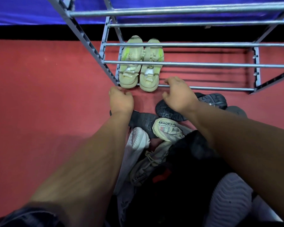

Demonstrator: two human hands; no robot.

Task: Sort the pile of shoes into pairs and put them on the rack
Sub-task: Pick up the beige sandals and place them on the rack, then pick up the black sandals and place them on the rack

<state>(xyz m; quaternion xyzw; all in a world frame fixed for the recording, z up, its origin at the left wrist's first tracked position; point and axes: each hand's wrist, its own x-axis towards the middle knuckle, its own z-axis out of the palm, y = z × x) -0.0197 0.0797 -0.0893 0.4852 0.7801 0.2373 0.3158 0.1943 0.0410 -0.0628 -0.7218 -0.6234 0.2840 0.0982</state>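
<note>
A grey metal shoe rack point(187, 64) stands on a red carpet point(47, 95). 2 tan sneakers point(140, 63) with bits of green sit side by side on the bottom shelf, at its left end. Their heels reach the front bar, and the 2 shoes touch each other.

The left hand point(120, 99) is just in front of the rack's front left corner, close to the heel of the left tan sneaker. Its fingers are bent down and under, and I cannot tell if they hold anything. The right hand point(179, 94) is over the front bar, just right of the tan sneakers. Its fingers are loose and spread, and it holds nothing. The 2 hands are apart.

The rest of the shoes lie in a pile on the carpet in front of the rack. A black shoe point(170, 113) lies with its sole up, partly under the right hand. Another black shoe point(142, 119) lies by the left wrist. A cream sneaker point(168, 129) rests against it. A 2nd cream sneaker point(147, 164), a white shoe point(138, 138) and a grey-soled shoe point(229, 202) lie nearer the person.
</note>
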